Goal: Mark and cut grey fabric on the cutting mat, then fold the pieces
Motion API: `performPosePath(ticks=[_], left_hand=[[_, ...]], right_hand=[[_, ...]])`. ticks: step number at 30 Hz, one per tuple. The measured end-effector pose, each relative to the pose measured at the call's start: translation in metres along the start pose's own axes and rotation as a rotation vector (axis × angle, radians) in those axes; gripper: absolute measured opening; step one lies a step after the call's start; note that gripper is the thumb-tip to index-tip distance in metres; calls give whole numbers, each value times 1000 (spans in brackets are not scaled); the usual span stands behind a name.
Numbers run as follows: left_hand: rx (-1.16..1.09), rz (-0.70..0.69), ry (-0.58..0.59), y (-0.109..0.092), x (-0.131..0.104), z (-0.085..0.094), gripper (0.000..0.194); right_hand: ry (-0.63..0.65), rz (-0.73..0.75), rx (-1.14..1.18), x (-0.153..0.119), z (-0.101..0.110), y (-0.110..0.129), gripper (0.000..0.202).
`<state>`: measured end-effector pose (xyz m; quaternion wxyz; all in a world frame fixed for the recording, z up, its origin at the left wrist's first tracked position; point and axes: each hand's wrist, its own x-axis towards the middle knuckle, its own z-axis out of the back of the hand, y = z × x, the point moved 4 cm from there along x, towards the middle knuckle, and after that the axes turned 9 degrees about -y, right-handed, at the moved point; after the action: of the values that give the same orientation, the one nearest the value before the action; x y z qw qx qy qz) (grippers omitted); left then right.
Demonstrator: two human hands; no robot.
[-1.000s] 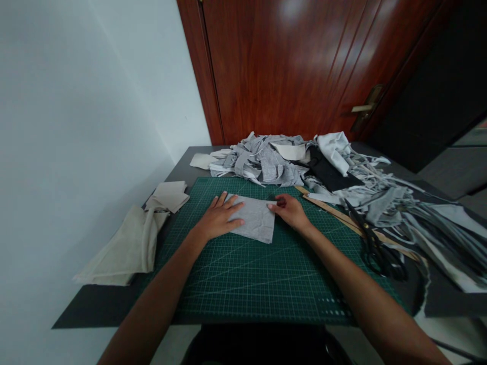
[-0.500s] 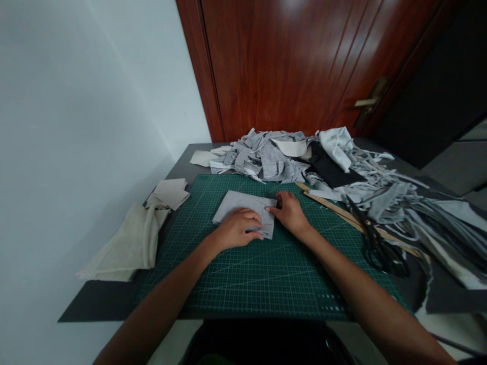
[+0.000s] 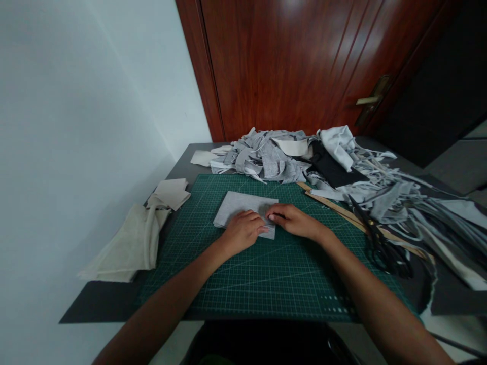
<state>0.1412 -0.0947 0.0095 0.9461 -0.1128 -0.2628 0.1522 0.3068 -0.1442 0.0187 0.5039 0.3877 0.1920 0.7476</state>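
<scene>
Steadying grey cloth (image 3: 236,204)
Apparently against shifting, it is touched by the left hand (image 3: 243,231) and right hand (image 3: 292,220); finger closure cannot be told.

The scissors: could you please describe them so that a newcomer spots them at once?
Before the red-brown door is a dark table with a green gridded mat. Across the tan ruler at the mat's right side lie the scissors, their looped black handles unlike the cloth strips nearby.
</scene>
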Motion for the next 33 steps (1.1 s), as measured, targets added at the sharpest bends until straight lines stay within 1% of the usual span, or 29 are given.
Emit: performPosePath(ticks=[2, 3, 4, 6, 8, 10, 12, 14, 15, 18, 19, 20, 22, 24, 25, 28, 31, 33], left_hand=[[-15, 62, -42, 3, 0, 0, 22], [-24, 75, -47, 4, 0, 0, 22], [-32, 70, -40, 4, 0, 0, 22], [-41, 31, -6, 2, 0, -2, 21], [-42, 12, 11, -1, -1, -3, 19], [-56, 74, -29, -1, -1, -3, 18], [-93, 177, -96, 3, -1, -3, 18], [-123, 265, -162, 7, 0, -3, 18], [-134, 295, -191, 9, 0, -3, 17], [-172, 323, -242, 13, 1, -2, 16], [-186, 319, -245, 13, 1, -2, 16], [-197, 314, -244, 13, 1, -3, 16], [-212, 320, -245, 13, 0, -4, 17], [-230, 368, -270, 15, 0, -4, 19], [-243, 403, -291, 17, 0, -4, 19], [-305, 513, -344, 22, 0, -4, 20], [-381, 585, -376, 27, 1, -3, 21], [-430, 614, -405, 30, 1, -3, 21]], right_hand=[[20, -63, 56, -3, 7, -6, 20], [40, -82, 59, -6, 9, -8, 19], [69, -93, 44, -9, 11, -10, 23], [125, -109, -32, -15, 10, -11, 44], [144, -119, -125, -19, 6, -10, 62], [122, -99, -190, -20, 1, -8, 64], [75, -46, -228, -18, -2, -6, 59], [29, -2, -253, -15, -3, -4, 56], [9, 4, -263, -14, -2, -3, 57], [-27, -67, -271, -13, 7, -2, 70], [-22, -106, -261, -14, 10, -2, 69], [2, -145, -243, -16, 12, -2, 64], [92, -210, -192, -20, 12, -4, 46], [144, -243, -153, -22, 9, -8, 35], [136, -245, -145, -21, 9, -9, 33], [57, -200, -139, -17, 8, -12, 28], [58, -127, -148, -13, 7, -11, 23], [59, -48, -173, -11, 6, -8, 19]])
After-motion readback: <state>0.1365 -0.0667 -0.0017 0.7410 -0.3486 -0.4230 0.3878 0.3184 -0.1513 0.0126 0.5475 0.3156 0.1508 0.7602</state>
